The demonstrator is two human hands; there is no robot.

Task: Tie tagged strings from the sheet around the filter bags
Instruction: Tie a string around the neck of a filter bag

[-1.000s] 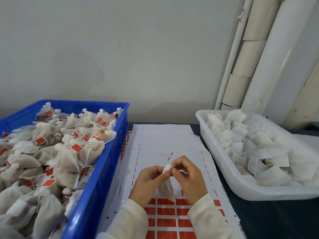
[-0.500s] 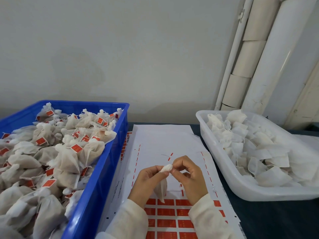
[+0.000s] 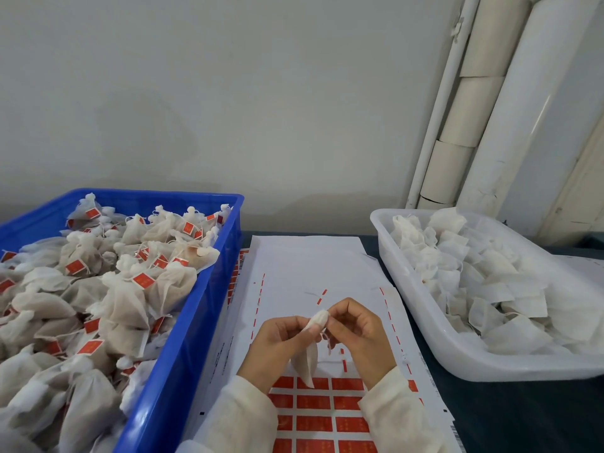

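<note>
Fingertips of both hands meet at the gathered neck of a filter bag [image 3: 309,358], held up over the sheet [image 3: 310,266] at centre of the table. Left hand [image 3: 277,344], fingers curled, pinches the bunched top of the bag from the left; bag body hangs down btwn the wrists, its lower tip over the red tags [image 3: 346,403] printed on the near part of the sheet. Right hand [image 3: 359,338], fingers also curled, works at the neck from the right w/ a thin white string [image 3: 326,337] looped just below its fingertips; a small red tag [image 3: 343,362] dangles beneath. Whether the knot is closed can't be told. Both arms in cream sleeves [image 3: 392,416].

Left of the sheet, touching its edge: blue crate [image 3: 183,338] piled w/ tied bags [image 3: 124,289], each w/ a red tag. Right of the sheet: white tub [image 3: 434,325] heaped w/ untied flat bags [image 3: 474,276]. Dark tabletop [image 3: 523,416] shows in front of the tub. Behind: pale wall and white pipes [image 3: 529,103] in the corner.
</note>
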